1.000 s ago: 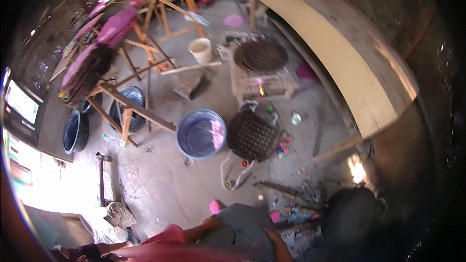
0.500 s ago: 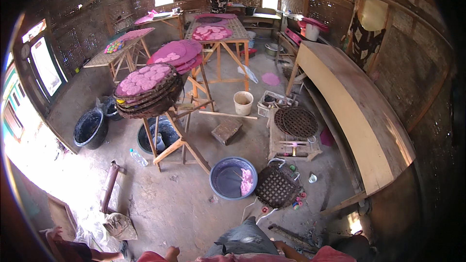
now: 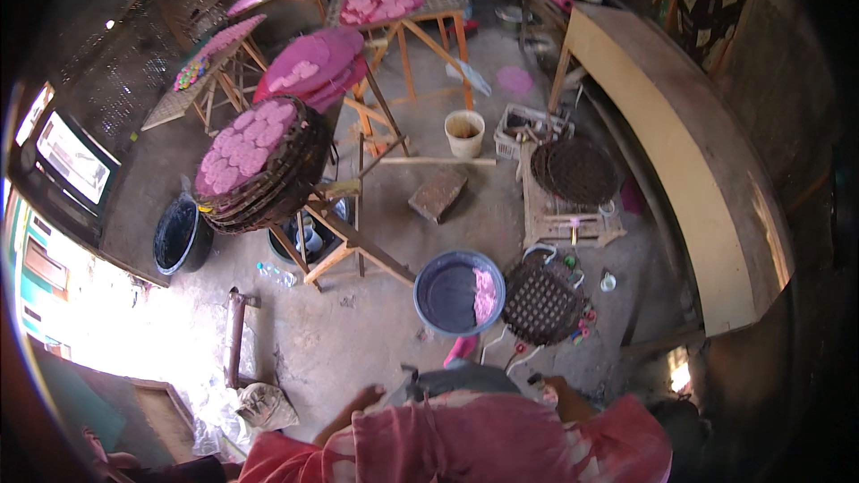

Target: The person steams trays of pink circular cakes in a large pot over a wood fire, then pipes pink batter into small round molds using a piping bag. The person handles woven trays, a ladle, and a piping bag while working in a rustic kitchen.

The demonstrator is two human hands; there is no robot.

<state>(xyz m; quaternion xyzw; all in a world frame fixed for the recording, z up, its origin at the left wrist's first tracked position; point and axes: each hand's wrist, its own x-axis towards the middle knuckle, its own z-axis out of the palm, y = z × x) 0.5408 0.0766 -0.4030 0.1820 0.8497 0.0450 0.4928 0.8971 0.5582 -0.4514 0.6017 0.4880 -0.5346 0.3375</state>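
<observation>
My left hand (image 3: pixel 367 395) hangs beside the grey garment over my legs, fingers loosely bent, with nothing visible in it. My right hand (image 3: pixel 553 386) is at that garment's other side, fingers curled near a small dark thing I cannot make out. My pink-stained shirt fills the bottom centre. Ahead of my pink-clad foot (image 3: pixel 461 347) stands a blue basin (image 3: pixel 431 292) with a pink, crumpled mass (image 3: pixel 483 295) at its right. Touching it on the right lies a dark woven tray (image 3: pixel 543 300), with small coloured items beside it.
Stacked trays of pink discs (image 3: pixel 246 148) rest on a wooden trestle at left, tables (image 3: pixel 438 0) behind. A bucket (image 3: pixel 465 134), block (image 3: pixel 438 195) and long wooden bench (image 3: pixel 680 152) stand ahead and right. A metal pipe (image 3: pixel 237 331) lies left, near another person's arm (image 3: pixel 98 447).
The view swung up to the whole room half a second ago and has tipped partly down again. My hands, earlier on the grey garment, are now out at its two sides.
</observation>
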